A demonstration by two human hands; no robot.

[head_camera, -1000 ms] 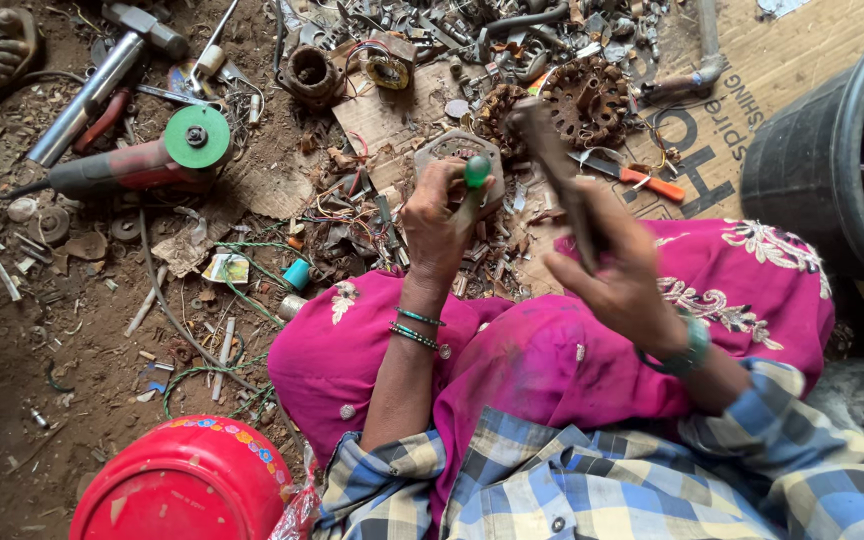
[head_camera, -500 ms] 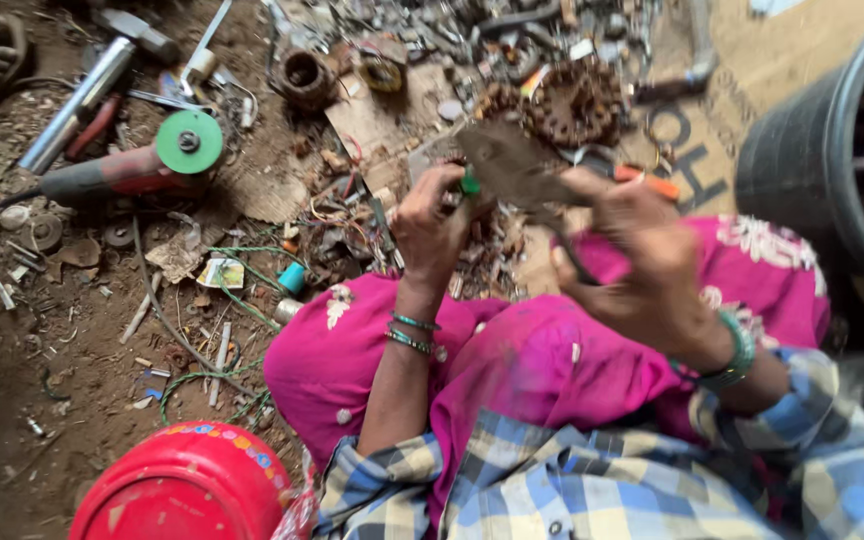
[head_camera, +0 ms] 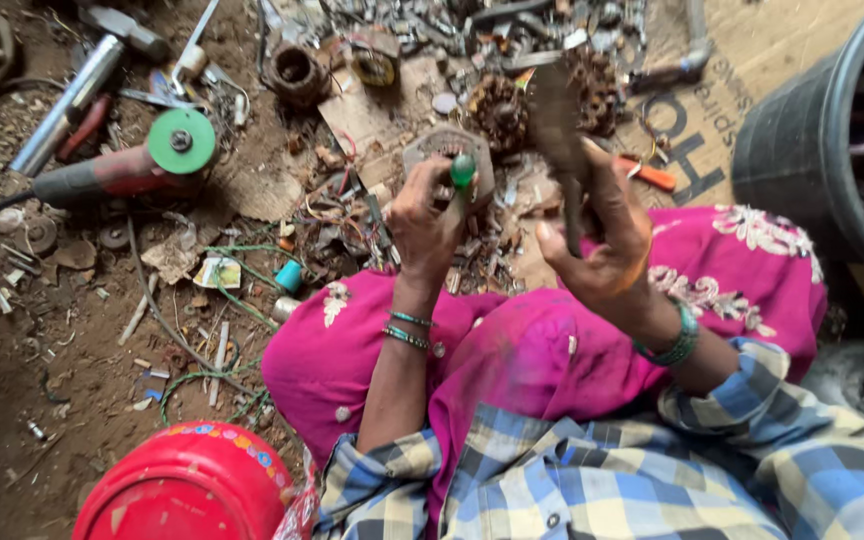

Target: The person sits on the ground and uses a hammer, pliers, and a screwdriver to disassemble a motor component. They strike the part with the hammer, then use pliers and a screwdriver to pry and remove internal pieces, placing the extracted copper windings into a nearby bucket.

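We hold the green-handled tool (head_camera: 460, 180) tight in our left hand (head_camera: 422, 225) against the metal part (head_camera: 442, 150); our right hand (head_camera: 602, 240) grips the raised hammer (head_camera: 557, 120), so we judge the striking step is in hand and calls for careful aim.

The right hand (head_camera: 602, 240) has swung its hammer (head_camera: 560, 130) from low and level back upright.

Left hand (head_camera: 422, 215) grips green-handled tool (head_camera: 462, 172), tip down against grey metal part (head_camera: 449, 150). Right hand (head_camera: 597, 235) raised just right of part, gripping hammer (head_camera: 560, 130), head up. Angle grinder (head_camera: 122, 165) with green disc well left of part, on dirt floor (head_camera: 12, 370). Black tub (head_camera: 802, 150) far right. Red container (head_camera: 187, 485) below-left, near pink lap.
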